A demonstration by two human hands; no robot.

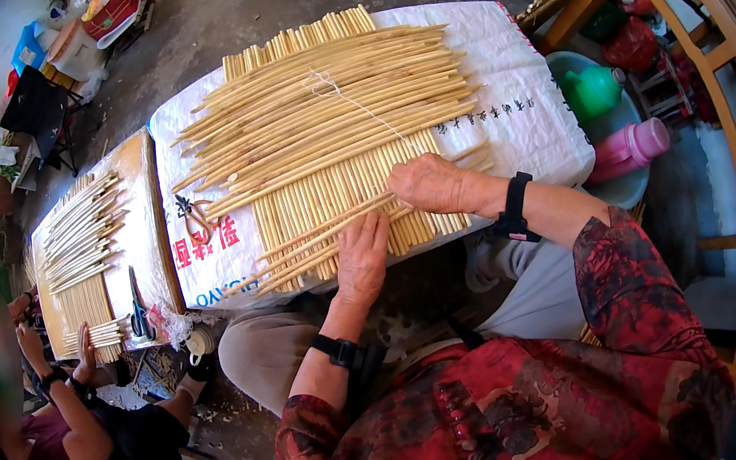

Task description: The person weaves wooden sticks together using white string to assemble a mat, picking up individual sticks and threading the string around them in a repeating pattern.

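A mat-like row of pale reed sticks (299,204) lies side by side on the white sack-covered table (535,145). Several longer reed sticks (322,105) are piled crosswise over its far part. Across its near edge lie a few more crosswise sticks (296,254), and my left hand (362,254) closes its bent fingers over them. My right hand (428,186) is curled at the row's right side, above those sticks' right part. A white string (371,115) runs taut from a loose tangle on the pile to this hand; its fingertips are hidden.
Scissors (198,224) lie left of the reeds. At the left, another person's hands (84,354) work at a second table (146,223) with sticks and dark-handled scissors (138,305). To the right stand a basin with green and pink jugs (625,151) and a wooden frame (721,133).
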